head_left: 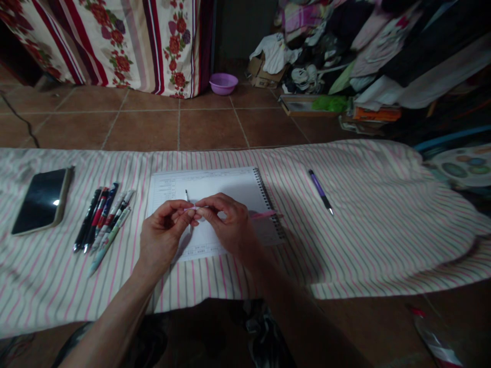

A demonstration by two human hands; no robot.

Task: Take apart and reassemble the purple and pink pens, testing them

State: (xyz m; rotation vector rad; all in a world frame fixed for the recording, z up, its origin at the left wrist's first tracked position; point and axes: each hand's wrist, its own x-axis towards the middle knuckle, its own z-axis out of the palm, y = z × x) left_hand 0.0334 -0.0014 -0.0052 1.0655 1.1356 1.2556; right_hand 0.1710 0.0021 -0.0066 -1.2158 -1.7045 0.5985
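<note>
My left hand and my right hand meet over an open spiral notebook. Between their pinched fingertips is a small, thin pinkish piece, mostly covered by the fingers, so its kind is unclear. A slim white stick with a dark tip, like a pen refill, shows just behind the left fingertips, its lower part hidden. Beyond my right hand, a pink pen-like piece lies across the notebook's spiral edge.
Several pens lie bunched on the striped cloth at left, beside a smartphone. A purple and black pen rests to the right. Past the cloth, a purple basin stands on the tiled floor.
</note>
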